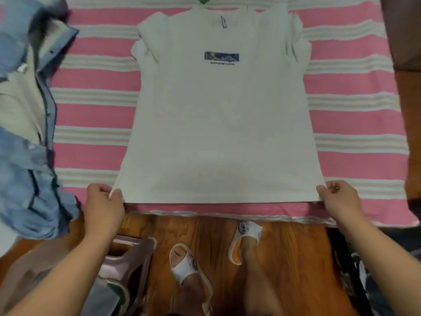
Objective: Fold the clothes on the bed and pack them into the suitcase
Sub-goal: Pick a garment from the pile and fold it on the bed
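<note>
A white T-shirt (218, 124) with a small blue chest print lies spread flat on the pink-and-white striped bed (355, 124), its sleeves folded inward and its hem at the near edge. My left hand (103, 201) pinches the hem's left corner. My right hand (339, 197) pinches the hem's right corner. The hem is pulled straight between them. No suitcase is plainly in view.
A blue jacket with a beige lining (29, 124) lies heaped on the bed's left side. A pink plastic stool (127, 258) stands on the wooden floor (296, 258) by my slippered feet. Dark items lie at the lower right.
</note>
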A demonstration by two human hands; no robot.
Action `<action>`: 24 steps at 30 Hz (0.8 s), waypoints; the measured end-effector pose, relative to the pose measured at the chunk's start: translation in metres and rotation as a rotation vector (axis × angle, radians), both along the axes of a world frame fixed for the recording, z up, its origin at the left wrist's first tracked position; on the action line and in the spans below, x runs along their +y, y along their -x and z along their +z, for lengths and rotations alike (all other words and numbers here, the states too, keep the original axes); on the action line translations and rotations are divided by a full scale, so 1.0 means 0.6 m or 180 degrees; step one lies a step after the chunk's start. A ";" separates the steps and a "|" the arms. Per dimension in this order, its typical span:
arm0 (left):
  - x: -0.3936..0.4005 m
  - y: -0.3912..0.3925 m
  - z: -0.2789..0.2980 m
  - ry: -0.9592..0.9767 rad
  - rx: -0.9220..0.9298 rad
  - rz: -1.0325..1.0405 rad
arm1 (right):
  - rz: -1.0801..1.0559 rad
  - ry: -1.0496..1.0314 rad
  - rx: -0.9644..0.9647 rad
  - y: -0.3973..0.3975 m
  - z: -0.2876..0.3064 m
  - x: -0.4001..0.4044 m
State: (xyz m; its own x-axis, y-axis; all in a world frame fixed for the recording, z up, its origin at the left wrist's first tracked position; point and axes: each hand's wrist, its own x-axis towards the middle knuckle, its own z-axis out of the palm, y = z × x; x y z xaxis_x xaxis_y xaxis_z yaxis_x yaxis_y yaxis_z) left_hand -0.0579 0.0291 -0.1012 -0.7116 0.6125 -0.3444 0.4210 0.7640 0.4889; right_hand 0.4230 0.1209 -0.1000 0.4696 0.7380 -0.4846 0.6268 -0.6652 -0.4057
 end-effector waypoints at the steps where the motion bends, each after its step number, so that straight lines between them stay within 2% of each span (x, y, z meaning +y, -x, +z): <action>1: -0.011 -0.006 0.007 0.0079 0.0380 -0.0407 | 0.0149 0.0082 -0.0124 0.003 -0.001 -0.006; 3: -0.034 -0.008 0.006 0.0576 0.1129 -0.1759 | 0.0440 0.0226 -0.0395 0.007 -0.007 -0.018; 5: -0.036 -0.002 -0.004 0.1280 0.1230 -0.2584 | 0.0680 0.0408 -0.0608 0.005 -0.016 -0.025; 9: 0.013 -0.007 0.000 0.2262 0.0824 -0.3080 | 0.0949 0.1089 -0.0767 -0.005 -0.019 0.009; 12: 0.103 -0.021 0.028 0.2795 0.1014 -0.3222 | 0.1062 0.1151 -0.0947 -0.020 0.002 0.109; 15: 0.247 -0.058 0.043 0.2334 0.1045 -0.3149 | 0.1267 0.0842 -0.0907 -0.012 0.053 0.267; 20: 0.500 -0.202 -0.030 0.0479 0.0601 -0.3174 | 0.1533 0.0284 -0.0920 -0.003 0.042 0.535; 22: 0.603 -0.259 -0.083 -0.0196 0.0850 -0.3404 | 0.1457 0.0110 -0.0712 0.000 0.010 0.621; 24: 0.685 -0.303 -0.124 -0.0265 0.1155 -0.3545 | 0.1406 -0.0096 -0.0423 0.020 -0.023 0.687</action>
State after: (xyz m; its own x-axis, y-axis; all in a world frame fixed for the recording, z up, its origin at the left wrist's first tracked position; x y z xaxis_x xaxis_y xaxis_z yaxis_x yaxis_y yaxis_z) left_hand 0.1240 0.4403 -0.1758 0.1831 0.9698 -0.1611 0.9617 -0.1427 0.2338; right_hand 0.4111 0.5332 -0.1137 0.1634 0.8942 -0.4168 0.8955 -0.3117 -0.3177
